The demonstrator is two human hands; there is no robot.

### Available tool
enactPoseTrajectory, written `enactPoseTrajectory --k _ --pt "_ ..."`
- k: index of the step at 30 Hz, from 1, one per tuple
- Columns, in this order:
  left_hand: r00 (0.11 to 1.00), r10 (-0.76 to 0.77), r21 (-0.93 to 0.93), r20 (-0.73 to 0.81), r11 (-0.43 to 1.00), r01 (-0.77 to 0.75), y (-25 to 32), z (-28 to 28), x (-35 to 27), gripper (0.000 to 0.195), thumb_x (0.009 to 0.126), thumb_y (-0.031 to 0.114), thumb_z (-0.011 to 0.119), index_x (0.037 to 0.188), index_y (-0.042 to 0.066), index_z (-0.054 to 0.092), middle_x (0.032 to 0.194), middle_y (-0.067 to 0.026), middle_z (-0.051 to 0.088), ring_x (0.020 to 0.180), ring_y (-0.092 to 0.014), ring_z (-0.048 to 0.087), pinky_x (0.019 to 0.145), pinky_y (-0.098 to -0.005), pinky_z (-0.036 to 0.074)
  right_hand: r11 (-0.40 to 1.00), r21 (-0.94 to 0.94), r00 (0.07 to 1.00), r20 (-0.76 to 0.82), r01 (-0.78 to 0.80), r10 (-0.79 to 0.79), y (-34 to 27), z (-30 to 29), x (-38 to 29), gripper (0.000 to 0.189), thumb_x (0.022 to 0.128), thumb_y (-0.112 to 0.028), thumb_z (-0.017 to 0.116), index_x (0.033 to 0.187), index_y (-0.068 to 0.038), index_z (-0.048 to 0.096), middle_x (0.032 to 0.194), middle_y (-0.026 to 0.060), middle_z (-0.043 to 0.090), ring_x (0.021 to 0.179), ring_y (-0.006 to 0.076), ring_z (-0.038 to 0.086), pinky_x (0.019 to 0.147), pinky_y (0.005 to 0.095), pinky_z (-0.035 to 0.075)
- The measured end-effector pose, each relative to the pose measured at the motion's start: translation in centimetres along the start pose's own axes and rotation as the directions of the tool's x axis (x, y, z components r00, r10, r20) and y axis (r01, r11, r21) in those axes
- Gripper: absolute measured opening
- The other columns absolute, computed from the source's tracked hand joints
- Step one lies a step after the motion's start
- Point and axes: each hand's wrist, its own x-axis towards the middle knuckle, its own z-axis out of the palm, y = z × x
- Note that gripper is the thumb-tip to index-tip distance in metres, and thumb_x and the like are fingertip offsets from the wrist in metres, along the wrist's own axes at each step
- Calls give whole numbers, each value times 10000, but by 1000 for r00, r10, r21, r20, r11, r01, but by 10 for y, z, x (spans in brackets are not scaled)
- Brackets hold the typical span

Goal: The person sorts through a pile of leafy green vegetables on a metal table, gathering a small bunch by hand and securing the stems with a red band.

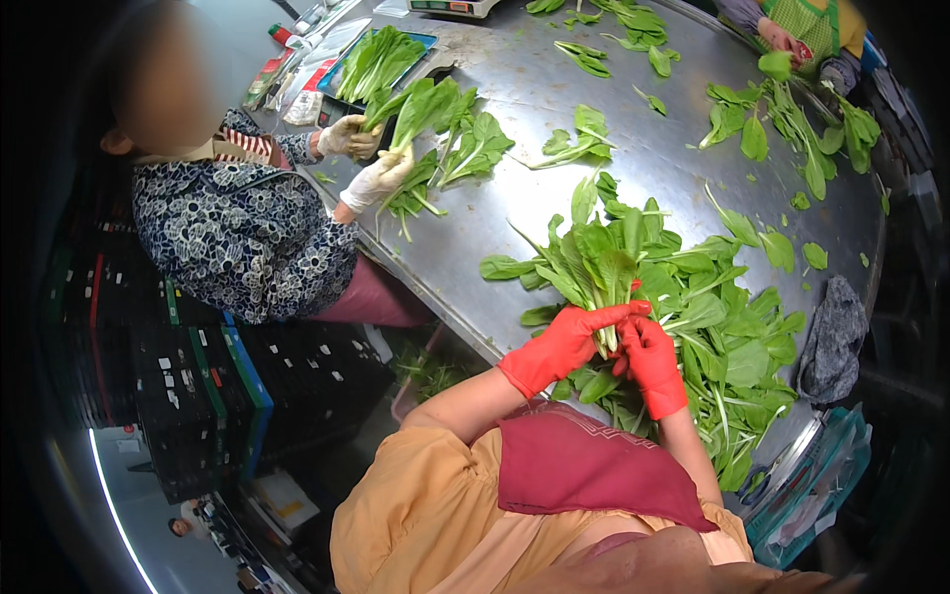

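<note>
In a red rubber glove, my left hand (560,343) grips the pale stems of a small bunch of leafy greens (605,260), leaves pointing away from me. My right hand (651,360), gloved in red too, is at the stem ends of the same bunch, its fingers curled close beside the left; whether it grips a stem cannot be told. Around and under both hands lies a large heap of loose leafy greens (742,356) on the metal table (475,245), spreading to the right.
At the left a co-worker's white-gloved hands (378,178) hold greens near a blue tray (427,46). Another person's hand (779,37) is at the far right. A grey cloth (835,341), scissors (755,482) and a teal basket (809,497) sit along the right edge. Black crates (185,401) stand left.
</note>
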Motion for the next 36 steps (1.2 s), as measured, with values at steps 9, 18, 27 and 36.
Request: enactPoseTrajectory --k 9,18,27,36 --pt "933 213 -79 -291 966 -245 -4 2 10 422 957 116 538 1351 -1 440 1173 -111 611 1095 -182 580 972 -321 452 956 271 978 -202 112 -58 6 8 10 299 1003 -265 466 1141 -17 561 750 92 661 486 129 591 391 213 376" --pt "951 81 -3 -298 996 -86 -1 -8 9 384 946 117 563 1304 -5 496 1141 -104 620 1041 -174 606 936 -319 480 982 156 994 -18 -107 112 -36 -24 4 327 966 -324 559 1017 -13 649 768 83 670 524 139 584 456 236 443" --pt "966 22 -5 -257 1000 -24 -17 -6 13 249 898 87 636 1125 -13 617 1089 -66 654 969 -174 647 840 -291 518 943 330 998 -57 46 -29 -32 -8 49 159 866 -140 707 933 -19 629 732 61 624 584 98 523 533 266 444" --pt "998 6 -462 -64 886 -35 -22 -40 15 364 958 211 572 1266 19 541 1025 -79 659 967 -186 627 964 -382 485 804 542 965 -53 244 -257 -25 -19 26 139 972 -177 556 928 -47 581 721 109 660 439 73 482 395 202 345"
